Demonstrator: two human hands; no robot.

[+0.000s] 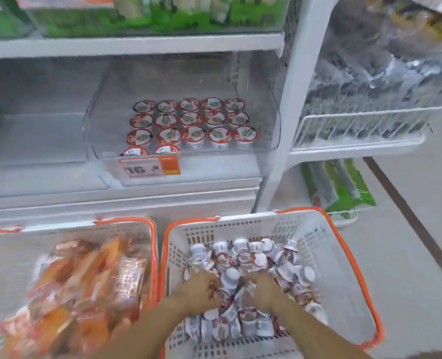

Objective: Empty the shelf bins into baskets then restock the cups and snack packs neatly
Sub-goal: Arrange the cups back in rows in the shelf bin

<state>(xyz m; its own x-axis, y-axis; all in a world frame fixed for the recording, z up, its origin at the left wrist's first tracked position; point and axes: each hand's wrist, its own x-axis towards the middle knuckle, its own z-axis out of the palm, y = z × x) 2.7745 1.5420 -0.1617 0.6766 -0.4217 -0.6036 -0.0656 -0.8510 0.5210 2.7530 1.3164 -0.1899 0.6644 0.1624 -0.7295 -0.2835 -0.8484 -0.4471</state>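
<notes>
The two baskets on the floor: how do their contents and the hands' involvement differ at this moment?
The right basket holds a jumbled heap of small white cups; the left basket holds orange snack packs. The left hand and the right hand both reach into the right basket's cups, while the left basket is untouched. Both baskets are white lattice plastic with orange rims, side by side below the shelf.

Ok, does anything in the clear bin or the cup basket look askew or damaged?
Nothing looks damaged. Cups in the clear bin stand upright in tidy rows, the front row only partly filled. Cups in the right basket lie jumbled, as expected, where the left hand and right hand dig in.
</notes>
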